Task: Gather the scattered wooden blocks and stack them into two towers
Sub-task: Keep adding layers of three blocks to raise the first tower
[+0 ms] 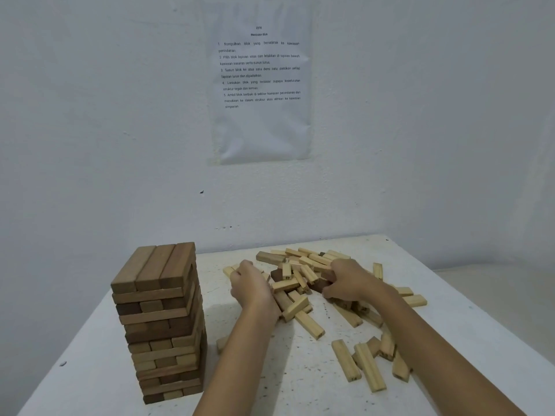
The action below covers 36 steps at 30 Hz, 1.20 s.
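Observation:
One tall tower of brown wooden blocks (pixel 160 319) stands on the left of the white table (pixel 96 370). A loose heap of pale and dark wooden blocks (pixel 300 274) lies at the table's middle and back. My left hand (pixel 250 288) presses against the heap's left side, its fingers curled around pale blocks. On the right side of the heap, my right hand (pixel 348 279) grips dark and pale blocks with curled fingers. More pale blocks (pixel 365 363) lie scattered nearer to me, under my right forearm.
A printed instruction sheet (pixel 259 82) hangs on the white wall behind the table. The wall meets the table's far edge, and the table's right edge (pixel 450 295) drops off beside the scattered blocks. A single block (pixel 221 343) lies beside the tower's base.

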Each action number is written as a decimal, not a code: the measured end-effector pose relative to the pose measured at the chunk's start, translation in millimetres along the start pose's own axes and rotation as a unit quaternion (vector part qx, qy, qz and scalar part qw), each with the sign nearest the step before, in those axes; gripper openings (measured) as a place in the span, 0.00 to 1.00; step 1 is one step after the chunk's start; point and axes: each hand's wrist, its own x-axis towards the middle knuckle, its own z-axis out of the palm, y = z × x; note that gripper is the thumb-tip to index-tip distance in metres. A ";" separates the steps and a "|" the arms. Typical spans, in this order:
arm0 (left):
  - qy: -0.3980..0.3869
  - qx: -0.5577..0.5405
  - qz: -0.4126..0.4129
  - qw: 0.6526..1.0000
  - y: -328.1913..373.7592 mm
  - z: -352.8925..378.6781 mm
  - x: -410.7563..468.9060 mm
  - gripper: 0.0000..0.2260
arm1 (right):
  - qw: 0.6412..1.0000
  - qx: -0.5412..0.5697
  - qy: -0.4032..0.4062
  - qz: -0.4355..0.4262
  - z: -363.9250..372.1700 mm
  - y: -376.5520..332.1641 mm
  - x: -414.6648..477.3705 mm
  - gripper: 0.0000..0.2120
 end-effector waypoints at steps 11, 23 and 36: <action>-0.053 0.055 0.038 0.996 19.6 -2.5 -31.2 0.12 | 0.981 0.182 0.067 -0.028 -37.9 -15.9 -39.3 0.20; -0.261 0.238 0.107 0.929 0.5 -83.9 -83.3 0.09 | 0.924 0.370 0.011 -0.097 9.3 -7.5 -134.0 0.16; -0.293 0.280 0.122 0.906 -32.8 -134.5 -85.7 0.09 | 0.873 0.481 0.032 -0.073 69.0 -23.7 -159.1 0.10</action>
